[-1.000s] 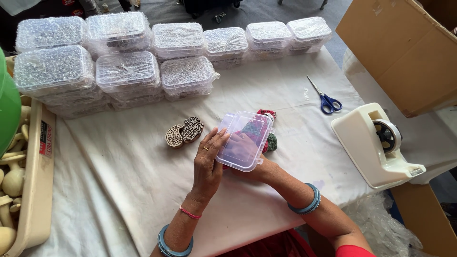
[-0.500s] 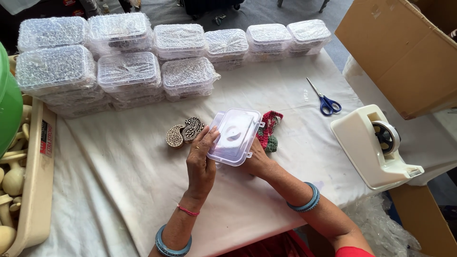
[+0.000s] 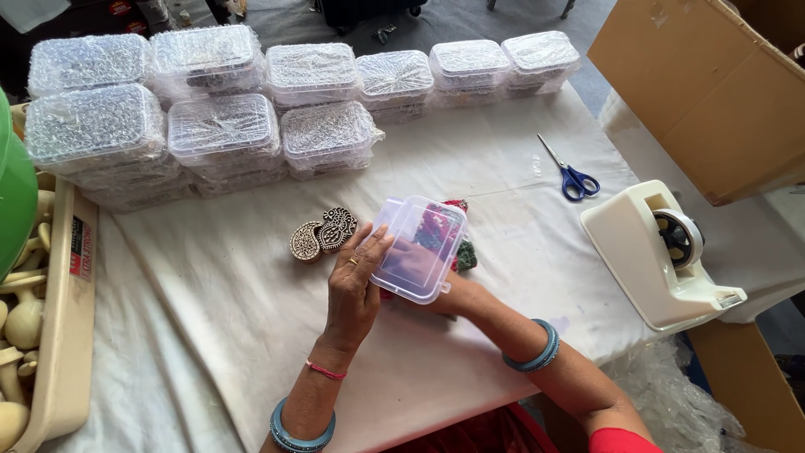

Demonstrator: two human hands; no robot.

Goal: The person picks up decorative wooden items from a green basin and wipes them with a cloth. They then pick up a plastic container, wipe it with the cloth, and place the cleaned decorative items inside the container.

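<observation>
A clear plastic lid is tilted up in front of me above the white-covered table. My left hand holds its left edge with the fingers spread along it. My right hand is mostly hidden under the lid and supports it from below. Through and beside the lid I see red and green colourful items lying on the cloth. Two carved brown paisley-shaped wooden blocks lie just left of my left hand.
Several bubble-wrapped plastic boxes are stacked along the back. Blue-handled scissors lie at the right, a white tape dispenser nearer. A cardboard box stands far right. A beige tray with wooden pieces sits left.
The lid was tilted, then lay flat with its top facing me, and is now tilted up again so the coloured items show through it. Both hands stayed on it.
</observation>
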